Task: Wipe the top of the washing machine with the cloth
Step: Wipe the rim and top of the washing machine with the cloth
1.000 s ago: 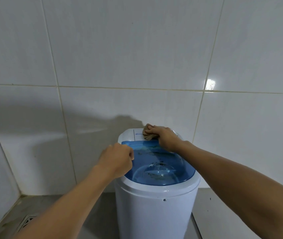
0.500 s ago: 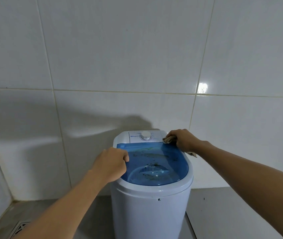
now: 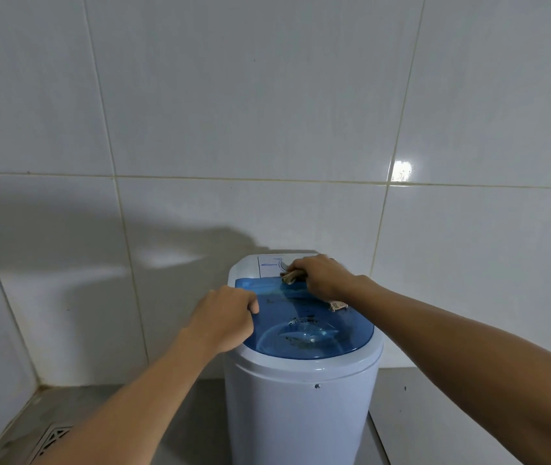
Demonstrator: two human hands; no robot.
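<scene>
A small white round washing machine (image 3: 301, 404) stands against the tiled wall, with a clear blue lid (image 3: 304, 327) and a white control panel (image 3: 267, 265) at the back. My right hand (image 3: 321, 275) is closed on a small beige cloth (image 3: 290, 277) and presses it where the panel meets the lid's back edge; another bit of the cloth sticks out under my wrist. The hand covers the dial. My left hand (image 3: 223, 318) is curled in a fist and rests on the machine's left rim beside the lid.
White wall tiles (image 3: 267, 129) rise directly behind the machine. A grey floor lies below, with a metal drain grate (image 3: 51, 443) at the lower left. A side wall closes the corner at the far left. A pale panel (image 3: 442, 414) lies at the machine's right.
My right hand has slid the cloth from the back right edge of the machine leftward over the dial. Before that it had moved rightward. My left hand has stayed on the rim.
</scene>
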